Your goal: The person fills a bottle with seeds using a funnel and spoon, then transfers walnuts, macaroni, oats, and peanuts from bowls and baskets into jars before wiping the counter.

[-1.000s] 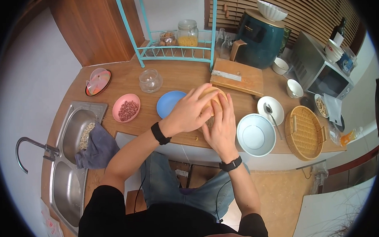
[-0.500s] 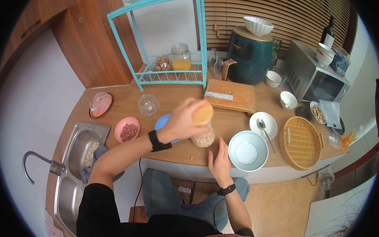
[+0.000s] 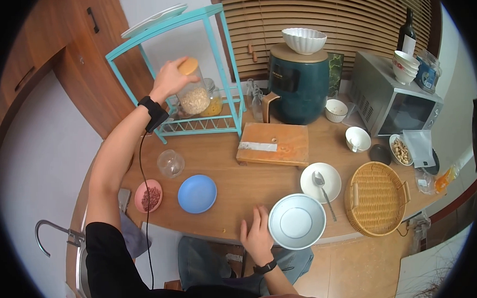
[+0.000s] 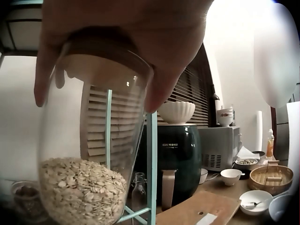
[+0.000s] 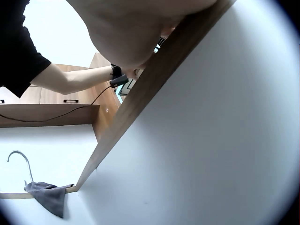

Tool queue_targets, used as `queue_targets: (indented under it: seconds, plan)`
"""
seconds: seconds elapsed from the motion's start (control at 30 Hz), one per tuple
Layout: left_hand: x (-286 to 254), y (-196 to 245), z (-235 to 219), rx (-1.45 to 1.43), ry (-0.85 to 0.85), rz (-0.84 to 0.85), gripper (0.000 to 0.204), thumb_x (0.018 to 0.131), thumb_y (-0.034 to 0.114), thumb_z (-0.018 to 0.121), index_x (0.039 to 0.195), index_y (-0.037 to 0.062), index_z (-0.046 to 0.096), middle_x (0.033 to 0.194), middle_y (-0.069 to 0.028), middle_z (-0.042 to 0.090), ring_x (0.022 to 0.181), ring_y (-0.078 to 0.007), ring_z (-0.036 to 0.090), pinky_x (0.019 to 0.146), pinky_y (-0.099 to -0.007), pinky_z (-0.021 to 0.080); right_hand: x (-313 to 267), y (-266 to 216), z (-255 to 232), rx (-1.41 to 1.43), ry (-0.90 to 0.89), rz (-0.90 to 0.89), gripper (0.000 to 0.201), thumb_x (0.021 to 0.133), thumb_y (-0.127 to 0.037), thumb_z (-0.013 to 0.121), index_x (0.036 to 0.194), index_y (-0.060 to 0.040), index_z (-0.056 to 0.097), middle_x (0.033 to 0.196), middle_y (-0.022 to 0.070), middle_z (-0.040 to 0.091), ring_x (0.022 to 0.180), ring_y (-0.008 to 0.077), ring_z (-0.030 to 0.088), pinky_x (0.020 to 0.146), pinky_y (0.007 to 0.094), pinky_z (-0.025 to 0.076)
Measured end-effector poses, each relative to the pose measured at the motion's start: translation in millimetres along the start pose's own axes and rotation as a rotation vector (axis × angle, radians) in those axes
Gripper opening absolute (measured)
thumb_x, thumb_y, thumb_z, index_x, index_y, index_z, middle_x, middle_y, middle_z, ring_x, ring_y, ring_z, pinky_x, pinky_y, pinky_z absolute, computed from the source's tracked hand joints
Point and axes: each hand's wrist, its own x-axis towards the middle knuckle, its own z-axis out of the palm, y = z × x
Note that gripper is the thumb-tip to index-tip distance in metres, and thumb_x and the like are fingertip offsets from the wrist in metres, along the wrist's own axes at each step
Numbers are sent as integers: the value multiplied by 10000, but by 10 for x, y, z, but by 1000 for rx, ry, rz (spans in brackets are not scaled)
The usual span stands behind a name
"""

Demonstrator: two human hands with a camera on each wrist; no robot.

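My left hand grips a tall clear jar of oats near its wooden lid. It holds the jar upright at the turquoise rack, overlapping a jar with yellow contents in the head view. Seen from the left wrist, the thumb and fingers reach down both sides of the jar's top, and oats fill its lower part. My right hand rests at the counter's front edge beside a large white bowl, fingers relaxed and holding nothing.
On the counter are a blue plate, a pink bowl of reddish nuts, a clear glass bowl and a wooden board. Rightward lie a spoon on a white plate and a wicker tray. A cable hangs from the left wrist.
My left hand has carried the oat jar from the counter's front up and left to the rack. Both hands were on the jar earlier; the right let go and lowered to the counter edge.
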Motion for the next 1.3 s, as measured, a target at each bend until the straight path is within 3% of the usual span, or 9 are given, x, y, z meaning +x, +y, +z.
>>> queue_targets:
  seconds: [0.23, 0.33, 0.63, 0.7, 0.83, 1.03, 1.13, 1.23, 1.3]
  plan:
    - [764, -59, 462, -371, -57, -108, 892, 641, 490, 756, 1362, 15, 535, 1211, -212, 634, 1108, -316, 614, 942, -354, 469, 49, 2, 2, 33, -25, 10, 496, 831, -173, 682, 1240, 60, 526, 1284, 218, 505, 1209, 398, 516, 977, 434, 459]
    - [914, 129, 621, -448, -204, -167, 904, 641, 503, 754, 1357, -3, 533, 1155, -186, 647, 1058, -292, 615, 915, -346, 472, 58, 16, -2, 61, -27, -1, 497, 822, -160, 693, 1233, 64, 525, 1277, 231, 505, 1204, 412, 519, 972, 440, 463]
    - [1072, -11, 1649, -344, -331, 263, 987, 593, 484, 810, 1345, -64, 482, 1257, -229, 574, 1145, -306, 572, 977, -353, 444, 97, 52, 0, 99, -37, -34, 500, 804, -166, 720, 1205, 68, 533, 1244, 252, 507, 1174, 450, 527, 948, 478, 476]
    - [1029, -62, 1818, -307, -346, 272, 998, 591, 479, 820, 1343, -75, 471, 1263, -237, 572, 1162, -308, 568, 989, -354, 441, 100, 57, 0, 109, -34, -48, 500, 800, -170, 724, 1199, 68, 537, 1233, 255, 510, 1163, 458, 532, 937, 486, 481]
    - [978, -37, 1881, -357, -389, 181, 1003, 590, 463, 841, 1333, -93, 462, 1269, -246, 566, 1172, -310, 565, 990, -353, 447, 114, 73, 11, 112, -38, -54, 494, 797, -170, 727, 1189, 66, 544, 1222, 258, 515, 1158, 461, 535, 928, 490, 486]
    - [1019, -220, 1971, -369, -453, 301, 759, 725, 455, 816, 1274, 8, 541, 1170, -149, 640, 1074, -233, 603, 934, -341, 481, 79, 63, 68, 76, -54, -60, 503, 799, -180, 727, 1195, 64, 536, 1237, 266, 514, 1170, 473, 524, 942, 504, 474]
    - [851, -107, 1628, -204, -510, 275, 836, 755, 523, 768, 1338, -12, 498, 1295, -200, 567, 1200, -295, 542, 1009, -371, 444, 88, 37, 93, 46, -65, -51, 520, 813, -191, 716, 1218, 65, 515, 1275, 271, 500, 1187, 477, 508, 972, 509, 451]
    - [826, -457, 1559, -93, -201, 397, 808, 808, 521, 717, 1363, -15, 480, 1343, -212, 532, 1261, -330, 494, 1042, -387, 417, 91, 5, 93, 23, -69, -50, 528, 822, -195, 707, 1233, 67, 503, 1289, 273, 491, 1200, 473, 498, 984, 503, 443]
    - [731, -694, 1400, -200, -171, 316, 680, 874, 458, 659, 1361, 14, 497, 1355, -197, 529, 1282, -324, 477, 1061, -402, 397, 115, -10, 80, 18, -63, -76, 524, 839, -203, 703, 1236, 75, 502, 1254, 289, 492, 1188, 497, 496, 957, 543, 455]
